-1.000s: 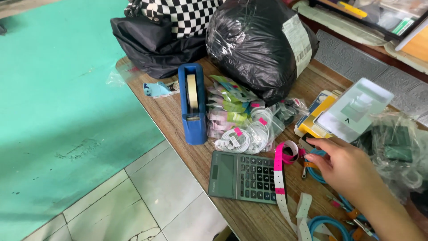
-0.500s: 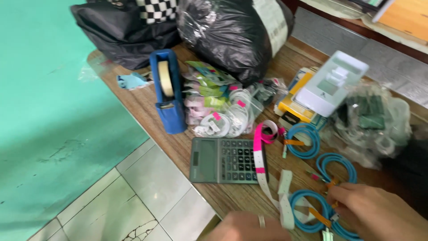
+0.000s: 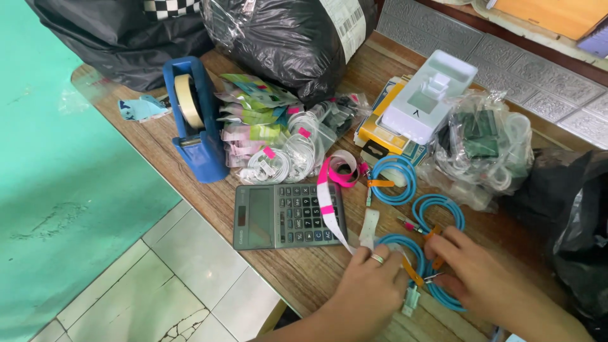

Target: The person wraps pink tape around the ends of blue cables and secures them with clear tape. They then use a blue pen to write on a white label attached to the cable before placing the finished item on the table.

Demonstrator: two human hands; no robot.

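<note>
left hand [image 3: 367, 288] fingers [image 3: 379, 258] pressed down on blue coiled cable [image 3: 405, 256], pinning loops flat on bench [image 3: 304, 272]. right hand [image 3: 478, 278] fingers pinching same coil near orange tie [image 3: 413, 272]. two more blue coils [image 3: 392, 179] beyond, grey calculator [image 3: 288, 215] just left, pink-white strip [image 3: 326, 196] draped across it.

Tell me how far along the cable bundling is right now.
Two blue cable coils already lie tied with orange bands on the wooden table. In hand: the left hand and right hand both rest on a third blue coil that also carries an orange band; whether it is fastened is hidden. Left: a bag of white cables sits untouched behind.
</note>
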